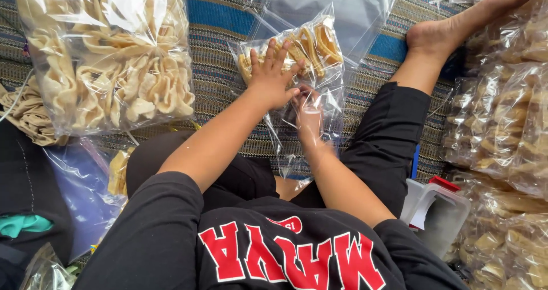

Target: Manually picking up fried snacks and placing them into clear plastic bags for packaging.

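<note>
We sit on a striped woven mat [228,16], and the small clear bag [308,56] of crackers lies on it between our legs, straight ahead of us. Our left hand [273,76] lies flat on that small bag, fingers spread, pressing down rather than gripping. Our right hand [309,114] is just behind the small bag, at its near end, blurred; its grip looks closed on the loose plastic there, though we cannot tell for sure.

Open room is tight. Left of the small bag a strip of bare mat runs up to one big bag [105,56], puffed and shiny, full of pale curly crackers. Right of the small bag our bare foot [456,27] and black trouser leg [388,136] close the gap, and beyond them packed bags [508,130] pile up to the frame's edge, too many to count. Beyond the small bag one empty plastic sheet [337,4] lies flat and glossy.

The crackers in the small bag are golden, ridged strips, a handful, overlapping. Near the right knee, behind the small bag, stands one white plastic tool with a red part [434,201]. A beige crumpled cloth [28,116] lies far left of the small bag.
</note>
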